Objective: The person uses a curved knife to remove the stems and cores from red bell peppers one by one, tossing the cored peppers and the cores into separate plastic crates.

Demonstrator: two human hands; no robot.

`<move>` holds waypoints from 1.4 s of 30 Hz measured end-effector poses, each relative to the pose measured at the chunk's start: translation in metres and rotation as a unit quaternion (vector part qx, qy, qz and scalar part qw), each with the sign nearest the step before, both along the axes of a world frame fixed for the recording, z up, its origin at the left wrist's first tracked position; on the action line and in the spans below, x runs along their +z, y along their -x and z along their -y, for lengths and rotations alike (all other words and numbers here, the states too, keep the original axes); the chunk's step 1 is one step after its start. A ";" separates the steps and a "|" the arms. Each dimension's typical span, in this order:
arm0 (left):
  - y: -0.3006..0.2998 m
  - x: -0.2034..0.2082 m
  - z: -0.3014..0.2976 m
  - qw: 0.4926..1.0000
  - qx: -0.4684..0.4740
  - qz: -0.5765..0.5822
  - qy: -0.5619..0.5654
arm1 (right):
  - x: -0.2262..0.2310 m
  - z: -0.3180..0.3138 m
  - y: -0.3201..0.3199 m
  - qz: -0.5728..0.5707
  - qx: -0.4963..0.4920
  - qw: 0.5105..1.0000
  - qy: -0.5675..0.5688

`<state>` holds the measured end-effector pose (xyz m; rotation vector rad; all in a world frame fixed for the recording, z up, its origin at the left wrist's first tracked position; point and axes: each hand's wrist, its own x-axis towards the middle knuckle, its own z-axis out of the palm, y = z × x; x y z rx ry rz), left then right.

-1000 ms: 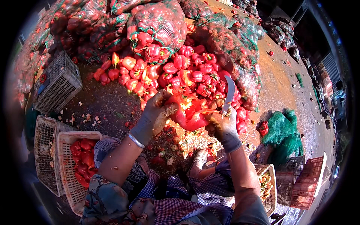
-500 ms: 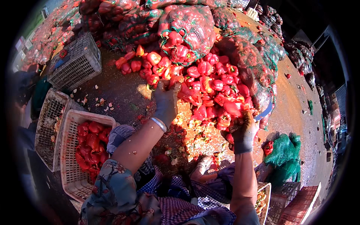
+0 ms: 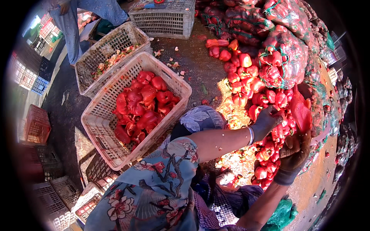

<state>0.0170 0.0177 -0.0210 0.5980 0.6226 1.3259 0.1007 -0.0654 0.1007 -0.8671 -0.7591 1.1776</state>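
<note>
My left hand (image 3: 266, 122), in a dark grey glove, is over the pile of red bell peppers (image 3: 281, 99), its fingers curled. What it holds, if anything, is hidden. Lower right, my right hand (image 3: 296, 152) in a stained glove is closed, with a pale, curved, blade-like strip (image 3: 323, 133) sticking out beyond it; it looks like a knife, its handle hidden in the fist. A large blurred red pepper (image 3: 300, 109) lies just beyond the right fingers; contact with them cannot be made out. Left of my arm, a pale plastic crate (image 3: 96, 119) contains cut red peppers (image 3: 142, 104).
Behind that crate stands another crate (image 3: 86, 71) with pepper scraps. An upturned grey crate (image 3: 162, 23) carries a blue-handled tool (image 3: 150, 5). Full mesh sacks (image 3: 296, 57) border the pile. Green netting (image 3: 283, 215) lies near my right forearm. A person's patterned trousers (image 3: 71, 29) show top left.
The view has swung left, bringing the crate of cut peppers toward the middle. My hands are closer together, and the left no longer reaches the pile's far left side.
</note>
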 end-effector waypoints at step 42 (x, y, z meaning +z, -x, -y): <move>0.001 0.018 0.033 0.935 -0.279 -0.218 -0.006 | -0.076 0.031 -0.075 0.516 -0.093 0.840 0.140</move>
